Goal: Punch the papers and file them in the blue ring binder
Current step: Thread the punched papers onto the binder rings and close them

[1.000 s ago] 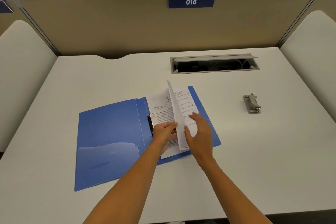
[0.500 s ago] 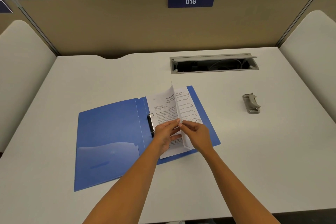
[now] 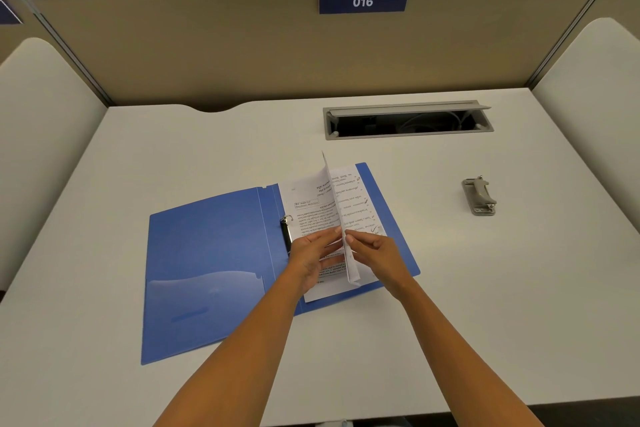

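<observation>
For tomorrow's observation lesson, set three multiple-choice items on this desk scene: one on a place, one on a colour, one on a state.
1. Where does the grey metal hole punch lie?
A left of the binder
B right of the binder
C inside the binder

2. What colour is the plastic ring binder?
A red
B green
C blue

3. How does the binder lie?
A open flat
B shut
C upright

Key: B, the punch lies right of it on the white desk; C, its covers are blue; A, both covers lie spread and papers show.

Bright, even overhead light, soft shadows, sharp focus, wide-angle bending at edges.
</observation>
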Motion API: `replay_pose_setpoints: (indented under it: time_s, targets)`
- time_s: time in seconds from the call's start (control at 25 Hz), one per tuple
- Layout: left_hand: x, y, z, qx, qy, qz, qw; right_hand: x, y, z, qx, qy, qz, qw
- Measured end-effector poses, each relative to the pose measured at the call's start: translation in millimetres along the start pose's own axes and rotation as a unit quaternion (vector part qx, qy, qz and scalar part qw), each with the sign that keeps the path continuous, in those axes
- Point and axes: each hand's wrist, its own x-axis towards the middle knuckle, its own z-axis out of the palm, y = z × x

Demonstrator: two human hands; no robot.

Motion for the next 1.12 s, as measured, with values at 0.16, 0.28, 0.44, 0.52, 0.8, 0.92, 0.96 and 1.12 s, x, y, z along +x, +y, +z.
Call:
replay_pose_setpoints:
  time_s: [0.16,0.28,0.44,0.52,0.8,0.92,0.96,1.12]
  targets:
    - [1.4,0.3,-0.3,-0.003,0.004,-0.006,1.0,2.1,3.5,-2.6,0.014,0.003,0.012,1.0]
    - [6.7,-1.4,-0.6,-0.008,0.025,-0.013,1.0,6.8,7.7,0.0,-0.047,0.05,0.009,0.998]
    - [12.7,-4.5,-2.4,0.033,0.064,-0.008,0.997,12.2,9.4,2.9,-0.106,0.105,0.006,0.989]
    - [14.8,-2.7,-7.1,0.061,0.066,-0.001,0.996,14.4,7.9,-1.1,-0.124,0.12,-0.001,0.985]
    - [8.6,20.1,-54.4,0.07,0.121,0.019,0.99,21.0,28.0,-26.6,-0.172,0.214,0.03,0.961]
    - [4.1,27.7,-86.2,0.078,0.196,0.031,0.977,19.1,38.5,-29.3,-0.163,0.205,0.05,0.964]
    - [1.7,30.5,-97.0,0.082,0.22,0.033,0.971,18.2,40.4,-29.5,-0.156,0.195,0.056,0.967]
    - [-10.0,37.1,-129.1,0.113,0.287,0.061,0.949,18.6,44.0,-35.0,-0.173,0.173,0.066,0.967]
